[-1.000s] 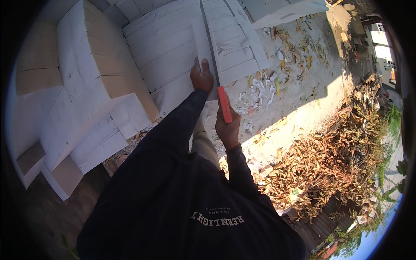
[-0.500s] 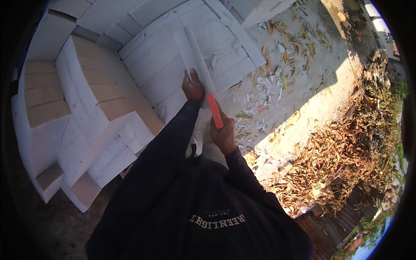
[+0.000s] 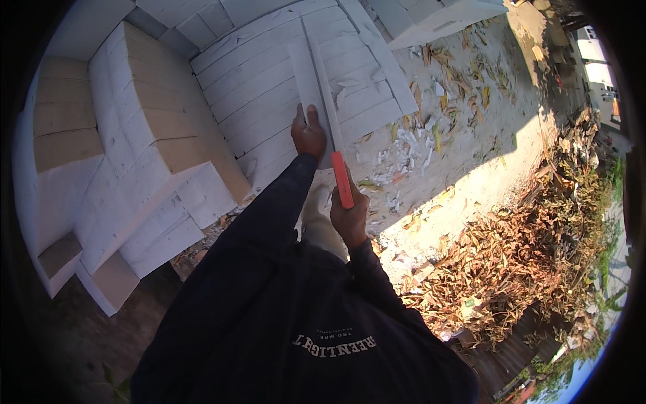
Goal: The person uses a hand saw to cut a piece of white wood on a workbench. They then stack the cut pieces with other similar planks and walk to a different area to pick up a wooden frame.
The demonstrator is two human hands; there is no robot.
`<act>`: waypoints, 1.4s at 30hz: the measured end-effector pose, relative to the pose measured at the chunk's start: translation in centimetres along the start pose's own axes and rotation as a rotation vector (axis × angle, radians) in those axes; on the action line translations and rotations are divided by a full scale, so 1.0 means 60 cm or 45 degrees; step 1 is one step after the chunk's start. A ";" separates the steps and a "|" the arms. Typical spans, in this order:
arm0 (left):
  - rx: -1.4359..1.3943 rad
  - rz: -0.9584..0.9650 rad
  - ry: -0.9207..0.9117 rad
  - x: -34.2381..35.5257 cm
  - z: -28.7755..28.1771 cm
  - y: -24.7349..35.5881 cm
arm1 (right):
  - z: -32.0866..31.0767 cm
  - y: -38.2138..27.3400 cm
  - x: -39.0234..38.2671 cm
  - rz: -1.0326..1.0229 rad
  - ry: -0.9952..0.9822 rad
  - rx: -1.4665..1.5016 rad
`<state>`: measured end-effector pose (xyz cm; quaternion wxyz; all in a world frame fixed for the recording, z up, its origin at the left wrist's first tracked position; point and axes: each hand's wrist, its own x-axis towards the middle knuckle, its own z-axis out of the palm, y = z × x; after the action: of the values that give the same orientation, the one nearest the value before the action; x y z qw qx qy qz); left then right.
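Note:
My right hand [image 3: 351, 219] is closed round the red handle [image 3: 342, 180] of a long, straight, narrow tool. Its thin grey shaft [image 3: 321, 84] points away from me over a stack of flat white slabs [image 3: 252, 91]; whether it has a cutting edge I cannot make out. Just left of the shaft, my left hand [image 3: 310, 137] grips the near end of a long pale strip [image 3: 304, 74], thumb pointing away from me. The strip lies nearly parallel to the tool, over the slabs. Part of the left fingers is hidden.
Stepped stacks of white and tan blocks [image 3: 165, 111] rise on the left. More white blocks [image 3: 441, 23] stand at the far right of the slabs. White scraps [image 3: 410, 149] litter the ground, and dry brown leaves [image 3: 491, 259] are heaped on the right.
In the picture, both hands, the tool and the strip have shifted slightly right, with the hands a little lower. The surroundings have shifted too as the view turned. Both grips remain.

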<state>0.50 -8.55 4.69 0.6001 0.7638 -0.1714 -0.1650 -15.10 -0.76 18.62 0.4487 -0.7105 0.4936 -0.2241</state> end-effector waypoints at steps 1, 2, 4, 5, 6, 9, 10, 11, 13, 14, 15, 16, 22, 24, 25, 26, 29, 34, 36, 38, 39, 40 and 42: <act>0.014 -0.001 -0.009 0.000 -0.002 0.002 | 0.000 -0.001 0.001 -0.013 0.003 0.005; 0.027 -0.002 -0.019 0.001 -0.003 0.006 | 0.000 0.000 0.002 -0.030 0.014 0.012; 0.008 0.028 0.006 0.002 -0.002 0.005 | 0.002 0.003 0.000 -0.063 0.035 0.027; 0.000 0.043 0.019 0.003 -0.001 0.002 | 0.002 0.002 -0.001 -0.056 0.033 0.030; 0.001 0.031 0.010 0.003 -0.002 -0.001 | 0.002 0.001 -0.002 -0.049 0.032 0.032; 0.016 0.010 0.003 0.002 -0.003 -0.001 | 0.000 -0.002 -0.011 -0.018 0.029 0.013; 0.025 0.013 0.021 0.001 -0.002 -0.003 | 0.000 -0.003 -0.013 -0.008 0.026 0.001; 0.034 0.015 0.039 0.001 -0.001 -0.005 | 0.000 -0.003 -0.012 0.001 0.019 0.005; 0.015 0.053 0.060 -0.001 0.001 -0.004 | -0.002 -0.001 -0.011 0.023 0.008 0.010; 0.006 0.070 0.068 -0.003 0.001 -0.001 | 0.002 0.000 -0.008 -0.007 0.030 0.008; 0.016 0.048 0.060 -0.002 0.001 0.002 | 0.010 0.001 0.002 -0.038 0.053 0.007; 0.026 0.021 0.044 -0.004 -0.002 0.015 | 0.016 0.000 0.008 -0.058 0.080 0.001; -0.041 -0.016 0.000 0.006 0.001 -0.004 | 0.016 -0.025 0.044 0.047 -0.004 -0.014; -0.030 -0.028 -0.029 -0.002 -0.005 -0.006 | 0.013 -0.001 0.002 -0.043 0.063 0.008; -0.009 -0.014 -0.011 0.002 -0.003 -0.018 | 0.013 0.009 -0.014 -0.110 0.094 0.020; 0.017 -0.011 0.003 0.004 -0.003 -0.022 | 0.010 0.011 -0.037 -0.170 0.125 -0.088; -0.054 0.033 0.015 0.001 0.005 -0.015 | 0.010 0.006 -0.034 -0.083 0.109 0.017; -0.002 0.015 0.034 -0.002 0.002 -0.006 | 0.030 -0.041 0.093 -0.150 0.040 -0.021; -0.022 -0.011 -0.012 -0.002 -0.002 -0.009 | 0.030 -0.019 0.076 -0.234 0.116 -0.047; -0.042 -0.045 -0.030 0.004 -0.003 -0.023 | 0.027 0.008 0.031 -0.334 0.192 -0.055; -0.054 0.004 0.017 0.007 0.003 -0.028 | 0.024 0.025 0.002 -0.382 0.229 -0.054; -0.059 0.047 0.053 0.002 0.009 -0.029 | 0.022 0.019 -0.007 -0.328 0.199 -0.054; -0.057 0.049 0.073 -0.002 0.008 -0.035 | 0.024 0.008 0.012 -0.159 0.102 -0.041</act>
<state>0.30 -8.42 2.55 0.6248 0.7510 -0.1651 -0.1353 -13.97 -0.86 17.41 0.4024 -0.7375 0.4693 -0.2719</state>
